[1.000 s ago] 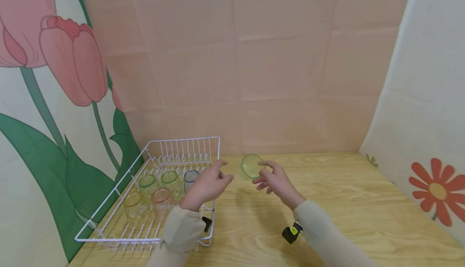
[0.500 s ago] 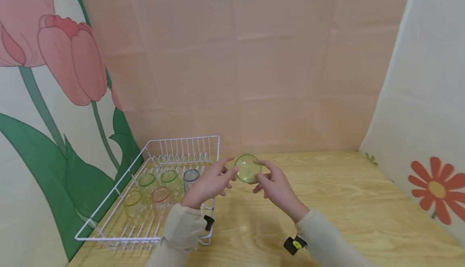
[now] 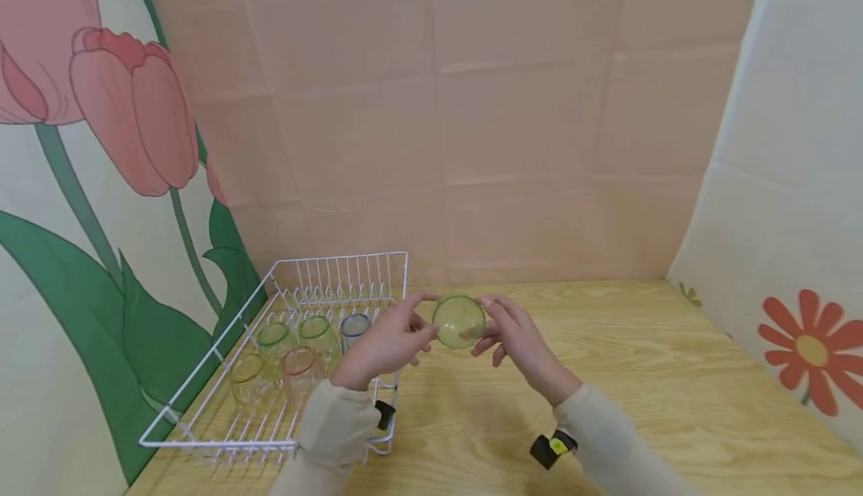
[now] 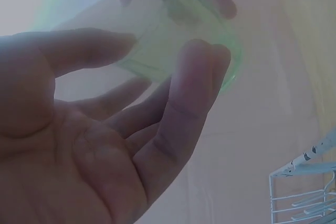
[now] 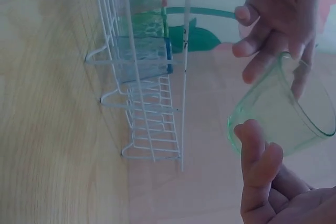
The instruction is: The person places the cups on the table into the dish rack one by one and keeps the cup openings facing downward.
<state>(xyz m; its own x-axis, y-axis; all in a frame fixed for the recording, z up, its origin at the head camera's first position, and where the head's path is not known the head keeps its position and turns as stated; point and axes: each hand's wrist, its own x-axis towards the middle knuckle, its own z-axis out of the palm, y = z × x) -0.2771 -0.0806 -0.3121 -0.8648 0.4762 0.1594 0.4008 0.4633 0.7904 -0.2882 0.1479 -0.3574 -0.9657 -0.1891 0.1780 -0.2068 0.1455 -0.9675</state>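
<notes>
A clear green-tinted drinking glass [image 3: 459, 322] is held up over the table in front of the back wall, its round outline facing the head camera. My left hand [image 3: 391, 339] grips its left side, thumb and fingers on either side of the wall, as the left wrist view shows with the glass [image 4: 157, 45] beyond the palm. From the other side, my right hand [image 3: 519, 339] holds the glass; its curled fingers [image 5: 254, 140] lie along the wall near the base in the right wrist view. The mouth points upward, tilted.
A white wire dish rack [image 3: 225, 447] stands on the left of the wooden table [image 3: 640, 391]. In it are several tinted glasses, among them a yellow one [image 3: 248, 387], a red-rimmed one [image 3: 301, 380] and a blue-rimmed one [image 3: 355, 331]. A pink sheet [image 3: 512, 121] hangs behind.
The left hand has come rightward and taken hold of the glass, which has moved slightly left and lower and turned. The right hand has shifted its fingers around the glass.
</notes>
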